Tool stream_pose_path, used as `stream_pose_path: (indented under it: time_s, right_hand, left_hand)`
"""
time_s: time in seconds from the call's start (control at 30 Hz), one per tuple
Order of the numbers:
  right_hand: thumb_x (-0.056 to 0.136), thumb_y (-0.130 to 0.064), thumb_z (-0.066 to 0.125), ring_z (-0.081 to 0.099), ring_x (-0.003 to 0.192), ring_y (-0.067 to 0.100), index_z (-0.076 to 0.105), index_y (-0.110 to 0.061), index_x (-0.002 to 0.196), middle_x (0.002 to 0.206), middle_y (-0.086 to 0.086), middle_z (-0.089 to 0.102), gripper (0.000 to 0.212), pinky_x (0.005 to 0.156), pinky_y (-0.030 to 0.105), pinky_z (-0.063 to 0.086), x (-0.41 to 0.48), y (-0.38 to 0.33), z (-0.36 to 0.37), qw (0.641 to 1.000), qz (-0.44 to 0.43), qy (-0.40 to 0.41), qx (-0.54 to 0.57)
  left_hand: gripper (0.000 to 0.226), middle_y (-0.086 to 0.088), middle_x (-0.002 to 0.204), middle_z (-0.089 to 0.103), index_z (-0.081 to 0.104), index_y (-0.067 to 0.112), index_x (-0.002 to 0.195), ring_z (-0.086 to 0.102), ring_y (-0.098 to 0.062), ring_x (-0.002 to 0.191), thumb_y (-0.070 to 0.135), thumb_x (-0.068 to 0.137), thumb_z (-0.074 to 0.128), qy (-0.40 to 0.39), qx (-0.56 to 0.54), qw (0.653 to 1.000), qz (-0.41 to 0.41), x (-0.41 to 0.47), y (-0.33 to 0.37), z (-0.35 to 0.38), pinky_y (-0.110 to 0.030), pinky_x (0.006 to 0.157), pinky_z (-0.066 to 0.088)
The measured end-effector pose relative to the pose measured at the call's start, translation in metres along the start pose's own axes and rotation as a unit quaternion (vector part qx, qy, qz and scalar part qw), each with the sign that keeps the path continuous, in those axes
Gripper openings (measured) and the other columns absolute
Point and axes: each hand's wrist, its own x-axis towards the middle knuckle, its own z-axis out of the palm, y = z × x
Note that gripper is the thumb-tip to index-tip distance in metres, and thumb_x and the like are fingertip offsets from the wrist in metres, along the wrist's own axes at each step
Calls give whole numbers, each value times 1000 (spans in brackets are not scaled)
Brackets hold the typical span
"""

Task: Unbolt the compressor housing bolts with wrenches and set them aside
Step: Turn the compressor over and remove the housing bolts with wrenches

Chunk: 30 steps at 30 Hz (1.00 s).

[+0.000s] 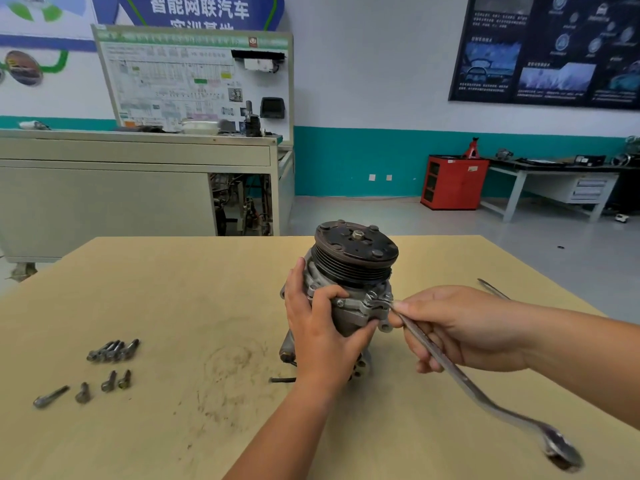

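Gripping the compressor (349,289) at mid-frame, my left hand (318,327) curls its fingers round the silver housing from the left, just below the black ribbed pulley (356,251). My right hand (453,327), right of centre, clasps the shaft of a long wrench (464,381) close to its head. That head meets the housing's right flange, right at my fingertips, and hides whatever bolt it sits on. The wrench's far end trails toward the lower right corner. The compressor stands upright on the tan table (173,289). At lower left, well apart from both hands, lie a tight cluster of long bolts (112,351) and four shorter bolts (109,381) scattered below it. A second slim tool (491,289) lies near the table's right edge.
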Motion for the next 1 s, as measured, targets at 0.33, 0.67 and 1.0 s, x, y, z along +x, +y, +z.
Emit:
stream_pose_path:
  time_s: [0.33,0.67,1.0]
  right_hand:
    - [95,-38,41,54,45,9,57,-17,85,52,-4,56,28,62,25,50,8,-40,-36,930,107,-76,-343]
    - [93,-26,51,68,69,12,59,-15,88,71,-4,68,15,66,18,50,1,-50,-61,914,114,-98,-376]
    - [80,-33,49,68,55,19,52,-8,87,62,8,66,26,50,22,53,4,-13,-11,995,28,-65,-72]
  left_hand:
    - [55,12,152,8,47,30,98,13,-21,145,30,59,85,2,-6,1000,4,-1,-4,1,-41,114,20]
    - [50,19,152,2,46,34,98,10,-16,145,41,61,79,-24,-26,999,2,0,-5,-4,-40,115,21]
    - [49,16,153,5,46,33,98,12,-14,145,46,63,78,-13,-34,999,14,2,-5,-6,-40,114,22]
